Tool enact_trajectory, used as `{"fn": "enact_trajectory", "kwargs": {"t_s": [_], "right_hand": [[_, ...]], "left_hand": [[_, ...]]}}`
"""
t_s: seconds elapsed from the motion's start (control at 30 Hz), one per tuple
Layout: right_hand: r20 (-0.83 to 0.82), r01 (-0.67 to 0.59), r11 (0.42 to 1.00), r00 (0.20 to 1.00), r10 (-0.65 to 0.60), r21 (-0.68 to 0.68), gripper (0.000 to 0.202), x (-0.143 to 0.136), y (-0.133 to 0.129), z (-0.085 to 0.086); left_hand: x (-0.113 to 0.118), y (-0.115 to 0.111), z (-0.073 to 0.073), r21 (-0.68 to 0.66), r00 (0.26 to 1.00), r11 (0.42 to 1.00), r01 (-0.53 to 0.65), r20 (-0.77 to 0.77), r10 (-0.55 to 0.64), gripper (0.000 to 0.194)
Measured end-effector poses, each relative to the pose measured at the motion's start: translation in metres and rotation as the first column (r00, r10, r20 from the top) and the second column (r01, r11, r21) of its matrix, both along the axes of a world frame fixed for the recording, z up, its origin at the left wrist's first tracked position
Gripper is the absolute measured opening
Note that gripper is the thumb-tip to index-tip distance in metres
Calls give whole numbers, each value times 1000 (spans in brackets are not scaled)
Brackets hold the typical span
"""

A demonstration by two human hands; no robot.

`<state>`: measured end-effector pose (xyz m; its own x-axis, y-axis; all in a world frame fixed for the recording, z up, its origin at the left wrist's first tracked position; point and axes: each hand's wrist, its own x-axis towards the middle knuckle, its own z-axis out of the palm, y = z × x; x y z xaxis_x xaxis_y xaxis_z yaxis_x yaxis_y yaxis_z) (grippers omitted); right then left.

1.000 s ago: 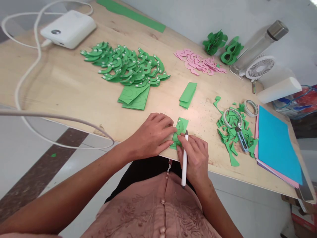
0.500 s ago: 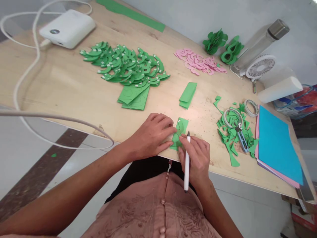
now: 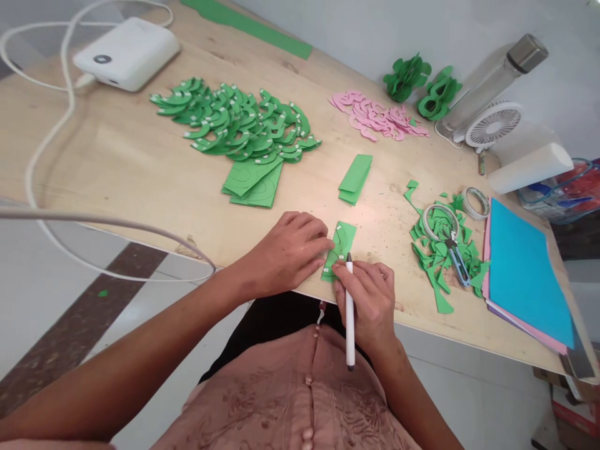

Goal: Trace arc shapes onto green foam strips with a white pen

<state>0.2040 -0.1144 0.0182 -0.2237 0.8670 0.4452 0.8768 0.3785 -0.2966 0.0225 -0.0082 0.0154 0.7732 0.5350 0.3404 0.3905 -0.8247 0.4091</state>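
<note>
Three small white tabs [image 3: 341, 257] show on the green strip [image 3: 345, 234], which lies near the edge of the table [image 3: 140, 200] between the hands. The left hand [image 3: 291, 257] has its fingertips against the strip's 9 o'clock side, thumb and forefinger apart; steady, flat pressure there should stop the paper from sliding. The right hand [image 3: 372, 299] has its grip clamped on a white pen [image 3: 350, 322], nib towards 12 o'clock, while its fingertips touch the strip's lower part; whether they also pinch something cannot be told. Light, square pressing is best, with the nib tilted clear of the paper to avoid stray marks. The strip looks thin, smooth and flat, longer than wide, marked with dark curved lines. Green scraps [image 3: 438, 253] lie at its 3 o'clock, curved green pieces [image 3: 244, 128] at its 11.
</note>
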Motion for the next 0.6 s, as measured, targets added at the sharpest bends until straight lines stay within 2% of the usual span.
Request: {"fn": "enact_trajectory", "kwargs": {"t_s": [0.6], "right_hand": [[8, 5, 1000, 1000, -5, 0, 17, 0, 1, 0]], "left_hand": [[-3, 1, -2, -2, 1000, 1000, 13, -7, -13, 19]]}}
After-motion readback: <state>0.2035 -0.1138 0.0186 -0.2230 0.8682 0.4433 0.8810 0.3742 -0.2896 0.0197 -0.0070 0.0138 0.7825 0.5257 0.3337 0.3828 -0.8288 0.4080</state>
